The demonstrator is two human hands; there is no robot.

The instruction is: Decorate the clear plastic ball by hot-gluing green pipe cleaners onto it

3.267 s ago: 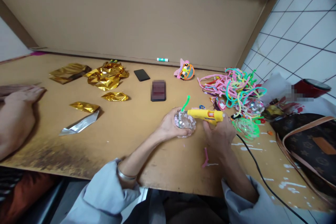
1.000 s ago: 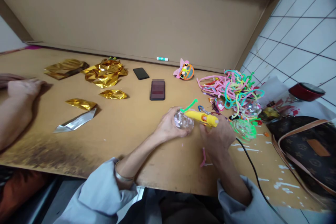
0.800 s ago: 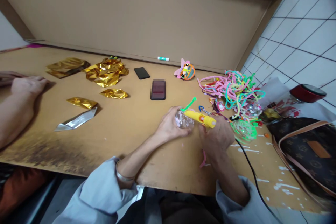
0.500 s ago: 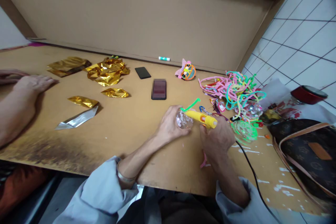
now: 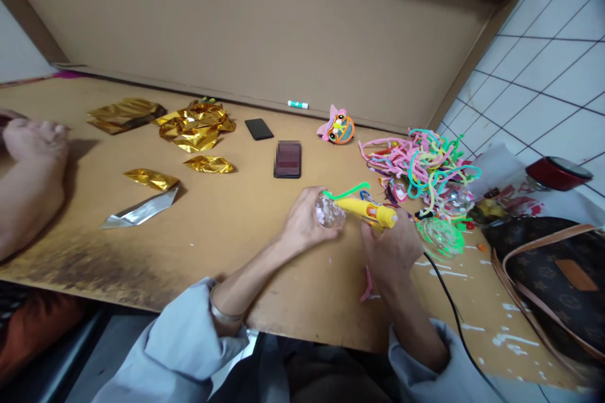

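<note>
Clasped in my left hand is a clear round ball with pale bits inside. My right hand grips a yellow glue gun, whose nozzle points left to the ball's upper edge. A bright green fuzzy strip runs from the top of the ball to the right, above the gun. Whether the nozzle touches the ball or the strip I cannot tell. A black cord trails from my right hand toward the lower right.
Fuzzy coloured strips, a clear green-trimmed ball, a red-lidded jar and a brown bag crowd the right. Behind are two phones and a decorated ball. Gold foil and another person's hands are left.
The green strip's free end has swung right and slightly down. The gun has shifted slightly right. At the left, the other person's hands have drawn back leftward.
</note>
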